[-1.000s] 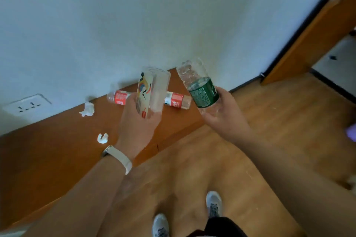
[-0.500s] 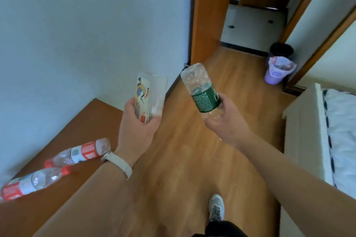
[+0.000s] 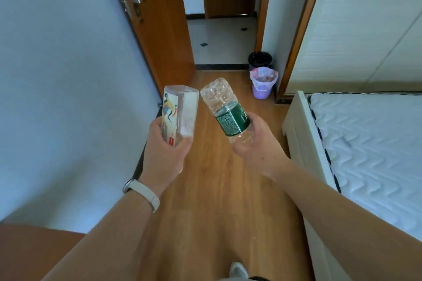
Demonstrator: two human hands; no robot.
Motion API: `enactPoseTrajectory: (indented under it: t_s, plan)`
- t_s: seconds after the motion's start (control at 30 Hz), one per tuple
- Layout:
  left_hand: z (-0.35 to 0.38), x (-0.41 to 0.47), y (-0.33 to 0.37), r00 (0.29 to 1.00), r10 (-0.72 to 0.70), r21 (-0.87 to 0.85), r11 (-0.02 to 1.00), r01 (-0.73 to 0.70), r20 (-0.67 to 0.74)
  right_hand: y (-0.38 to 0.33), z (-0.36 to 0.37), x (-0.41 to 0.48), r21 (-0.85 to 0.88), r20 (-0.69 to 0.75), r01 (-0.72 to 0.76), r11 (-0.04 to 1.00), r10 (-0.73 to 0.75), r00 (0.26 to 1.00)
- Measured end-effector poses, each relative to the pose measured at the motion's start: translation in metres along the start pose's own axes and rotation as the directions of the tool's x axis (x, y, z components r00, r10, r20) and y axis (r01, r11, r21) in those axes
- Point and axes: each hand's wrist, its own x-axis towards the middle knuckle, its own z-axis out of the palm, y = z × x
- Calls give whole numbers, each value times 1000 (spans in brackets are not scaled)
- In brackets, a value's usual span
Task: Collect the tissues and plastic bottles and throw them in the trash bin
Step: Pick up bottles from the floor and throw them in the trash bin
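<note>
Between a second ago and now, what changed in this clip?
The person turned from the wall ledge, where two bottles and tissues lay, toward the doorway; the purple trash bin now stands ahead. Nothing taken or released: the left hand still grips the square clear bottle, the right hand the green-label bottle.

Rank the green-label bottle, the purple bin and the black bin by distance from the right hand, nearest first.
1. Green-label bottle, gripped in the right hand.
2. Purple bin, ahead on the floor.
3. Black bin, just behind the purple one.
</note>
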Motion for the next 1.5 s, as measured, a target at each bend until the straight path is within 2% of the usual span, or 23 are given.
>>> enactPoseTrajectory:
  t_s: [0.23,0.43,0.83,1.0,1.17,1.5]
  plan:
    - [33,61,6,998,18,-56,998,-15,66,21,-23,41,43,-69,-67,997,70,995]
    - [63,139,-10,990,27,-78,997,-16,136,27,-25,94,8,-134,-141,990,140,981]
    - [95,399,-60,933,-4,-164,984,67,360,8,26,306,-76,-253,-369,926,340,906]
    - [106,488,-64,906,49,-174,984,28,420,-7,37,381,-77,-323,-372,925,330,887]
    - [109,542,-66,883,42,-193,980,55,467,-12,46,436,-89,-338,-392,916,343,876]
    - [145,636,-59,884,48,-168,985,34,464,17,51,546,-2,-354,-415,910,388,851]
